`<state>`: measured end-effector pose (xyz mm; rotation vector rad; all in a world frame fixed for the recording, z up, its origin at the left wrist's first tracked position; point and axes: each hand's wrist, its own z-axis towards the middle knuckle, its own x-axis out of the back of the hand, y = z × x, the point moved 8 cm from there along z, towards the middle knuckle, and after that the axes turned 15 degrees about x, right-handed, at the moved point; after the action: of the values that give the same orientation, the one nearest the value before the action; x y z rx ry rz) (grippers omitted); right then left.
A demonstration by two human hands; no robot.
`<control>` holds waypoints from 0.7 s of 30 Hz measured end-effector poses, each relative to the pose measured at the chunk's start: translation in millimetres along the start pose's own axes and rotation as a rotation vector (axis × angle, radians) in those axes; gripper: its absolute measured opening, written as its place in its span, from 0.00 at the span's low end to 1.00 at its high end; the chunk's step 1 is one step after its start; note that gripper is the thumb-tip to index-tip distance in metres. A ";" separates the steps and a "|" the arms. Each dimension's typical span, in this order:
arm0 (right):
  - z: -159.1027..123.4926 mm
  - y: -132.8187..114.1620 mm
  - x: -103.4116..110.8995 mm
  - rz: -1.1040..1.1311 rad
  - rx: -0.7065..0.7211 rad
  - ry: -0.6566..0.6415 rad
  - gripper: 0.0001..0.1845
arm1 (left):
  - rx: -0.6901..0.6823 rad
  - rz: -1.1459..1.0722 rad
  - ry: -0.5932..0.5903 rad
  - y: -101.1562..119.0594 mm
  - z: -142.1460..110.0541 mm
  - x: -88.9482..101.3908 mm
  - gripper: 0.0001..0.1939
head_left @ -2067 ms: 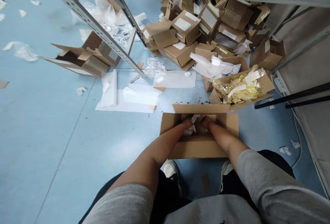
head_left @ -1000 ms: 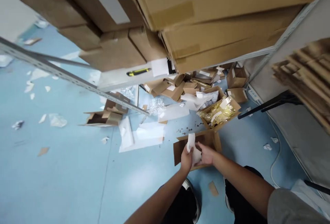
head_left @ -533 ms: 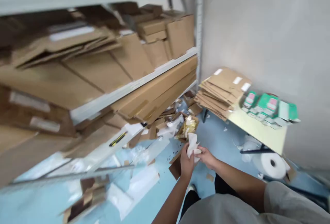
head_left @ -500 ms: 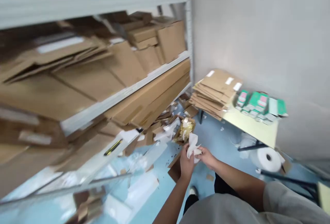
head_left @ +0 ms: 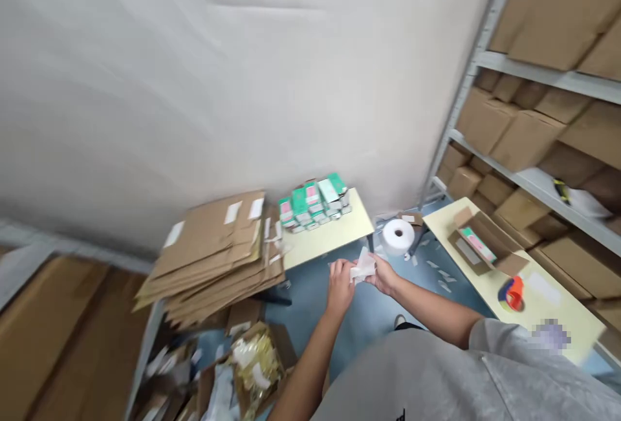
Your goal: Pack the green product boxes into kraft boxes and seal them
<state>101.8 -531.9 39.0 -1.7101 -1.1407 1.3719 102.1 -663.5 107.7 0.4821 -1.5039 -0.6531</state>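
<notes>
Sheet (head_left: 363, 266), white, thin, creased: one, just below and right of the centre of the frame, held clear of any surface between two bare hands. Left hand (head_left: 341, 284): fingers curled and closed on the sheet's left edge. Right hand (head_left: 384, 273): fingers bent, gripping the right edge; I cannot make out every fingertip there.

Roll (head_left: 398, 237), white, dark core: on the blue floor (head_left: 310, 298), just beyond the right hand as I view it. Paper scraps (head_left: 444, 277), pale: scattered to its right.

Pale yellow table (head_left: 317, 248), centre: bears a cluster of green-and-white boxes (head_left: 313, 201), some with pink panels. Flattened cardboard (head_left: 208, 240), brown, white labels: one uneven stack, left of the boxes. Below it, lower left of centre, I list an open carton (head_left: 284, 346) filled with yellowish wrapping (head_left: 255, 363).

Second pale table (head_left: 444, 217), right: an open box (head_left: 499, 240) with a green-and-pink packet (head_left: 478, 244) inside; an orange-red and blue object (head_left: 513, 293), its type unclear to me, nearer the bottom of the frame.

Metal shelving (head_left: 538, 70), upper right: loaded with brown cartons, blurred. Grey-white wall (head_left: 242, 85): across the top.
</notes>
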 end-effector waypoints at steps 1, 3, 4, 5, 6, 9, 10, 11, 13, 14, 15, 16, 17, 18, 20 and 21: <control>5.5 -17.2 29.4 0.037 0.028 0.047 0.23 | -0.064 0.009 -0.043 25.4 19.0 -18.2 0.16; 11.6 -51.3 90.0 0.074 0.109 0.165 0.26 | -0.188 -0.012 -0.138 76.9 50.7 -56.0 0.16; 12.0 -67.7 119.6 0.070 0.155 0.228 0.29 | -0.248 -0.039 -0.193 101.8 62.9 -74.8 0.17; 10.7 -82.9 148.0 0.065 0.198 0.295 0.32 | -0.306 -0.073 -0.253 125.5 72.6 -93.0 0.18; 8.0 -96.2 174.3 0.067 0.233 0.362 0.34 | -0.359 -0.113 -0.320 147.2 80.1 -110.6 0.21; -3.3 -126.0 238.7 0.081 0.316 0.550 0.35 | -0.468 -0.222 -0.535 196.3 96.3 -157.5 0.25; -7.0 -133.0 255.3 0.080 0.345 0.608 0.34 | -0.474 -0.247 -0.591 206.9 102.7 -171.1 0.24; -10.2 -139.1 269.7 0.078 0.382 0.665 0.33 | -0.469 -0.263 -0.631 215.3 110.5 -183.8 0.23; -14.6 -148.2 293.0 0.079 0.468 0.770 0.34 | -0.448 -0.266 -0.686 228.6 128.8 -208.6 0.22; -15.7 -150.7 302.5 0.079 0.504 0.818 0.34 | -0.442 -0.259 -0.716 234.9 137.9 -221.4 0.21; -16.3 -152.2 311.0 0.076 0.533 0.864 0.34 | -0.446 -0.251 -0.754 241.9 146.1 -234.3 0.21; -16.8 -152.9 318.8 0.067 0.552 0.910 0.34 | -0.459 -0.246 -0.795 249.8 153.1 -247.0 0.22; -17.5 -153.3 326.3 0.051 0.565 0.956 0.33 | -0.476 -0.248 -0.836 258.5 159.2 -259.3 0.23; -18.8 -153.8 333.5 0.030 0.574 1.000 0.32 | -0.495 -0.254 -0.873 268.1 164.2 -271.0 0.23; -24.5 -156.3 348.1 -0.024 0.594 1.087 0.30 | -0.541 -0.273 -0.926 289.9 171.5 -293.4 0.24; -29.3 -158.3 356.0 -0.058 0.606 1.127 0.29 | -0.564 -0.282 -0.947 302.0 173.7 -305.0 0.24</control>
<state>119.8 -141.6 44.4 -1.5531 -0.1029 0.4273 -27.1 -219.6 84.2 -0.0995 -2.0125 -1.6221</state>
